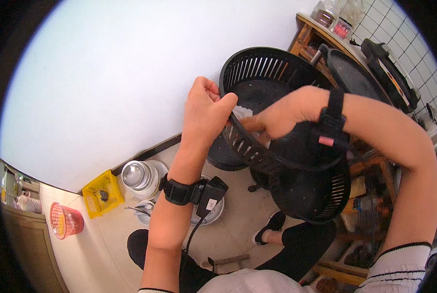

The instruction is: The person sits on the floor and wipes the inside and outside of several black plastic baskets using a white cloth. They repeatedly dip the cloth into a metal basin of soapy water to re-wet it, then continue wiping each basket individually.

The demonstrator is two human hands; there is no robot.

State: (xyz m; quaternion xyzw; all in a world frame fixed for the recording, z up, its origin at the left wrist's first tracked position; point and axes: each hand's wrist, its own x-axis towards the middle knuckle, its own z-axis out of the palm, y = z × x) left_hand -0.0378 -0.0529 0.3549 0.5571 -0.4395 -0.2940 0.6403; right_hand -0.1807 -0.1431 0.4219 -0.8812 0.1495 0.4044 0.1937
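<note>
A black slotted plastic rack with round basket tiers stands before me; its upper basket [257,91] is nearest my hands. My left hand [209,106] grips the rim of this basket at its left side. Inside, my right hand [273,121] is blurred and holds a white cloth or tissue [243,111] against the inner wall near the left one. The fingertips of the right hand are partly hidden. Below to the right, a lower basket [306,194] swings out, and another dark tier [227,155] shows under the upper one.
On the floor to the left are stacked metal bowls [133,175], a yellow plastic basket [92,197] and a red plastic basket [72,221]. A wooden shelf [303,40] with jars and a black electric appliance [390,73] stands at the right. A white wall rises at the left.
</note>
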